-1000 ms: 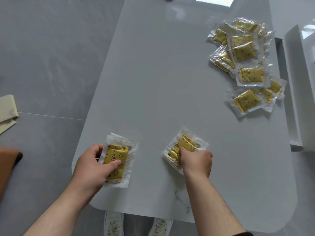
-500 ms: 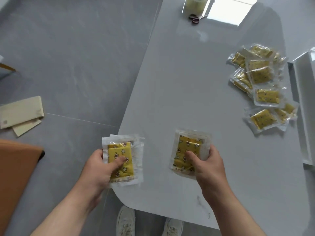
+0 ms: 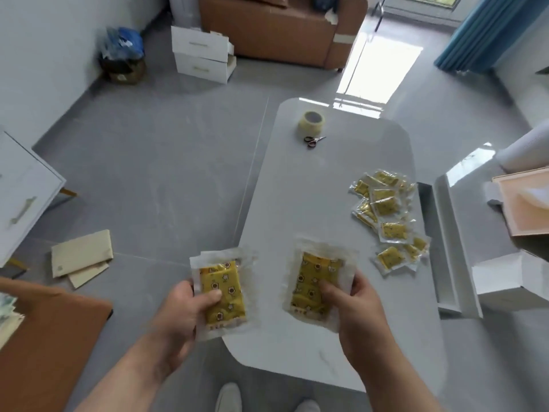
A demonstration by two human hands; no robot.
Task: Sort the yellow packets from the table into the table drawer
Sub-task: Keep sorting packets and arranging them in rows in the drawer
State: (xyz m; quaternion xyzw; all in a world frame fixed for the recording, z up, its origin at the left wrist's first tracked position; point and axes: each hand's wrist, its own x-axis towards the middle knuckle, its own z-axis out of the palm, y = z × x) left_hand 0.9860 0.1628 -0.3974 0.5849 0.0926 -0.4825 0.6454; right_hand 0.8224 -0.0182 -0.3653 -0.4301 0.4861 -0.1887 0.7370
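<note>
Left hand (image 3: 184,310) gripped one yellow packet (image 3: 222,292), right hand (image 3: 353,304) another, possibly stacked, packet (image 3: 315,278); the pile (image 3: 383,209) lay far right by the open drawer (image 3: 445,245).

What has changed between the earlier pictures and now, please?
The right hand, which was pressing down on a yellow packet lying on the table, has lifted it and now holds it up. The left hand keeps its grip on a second packet. The pile of packets beside the drawer is unmoved.
</note>
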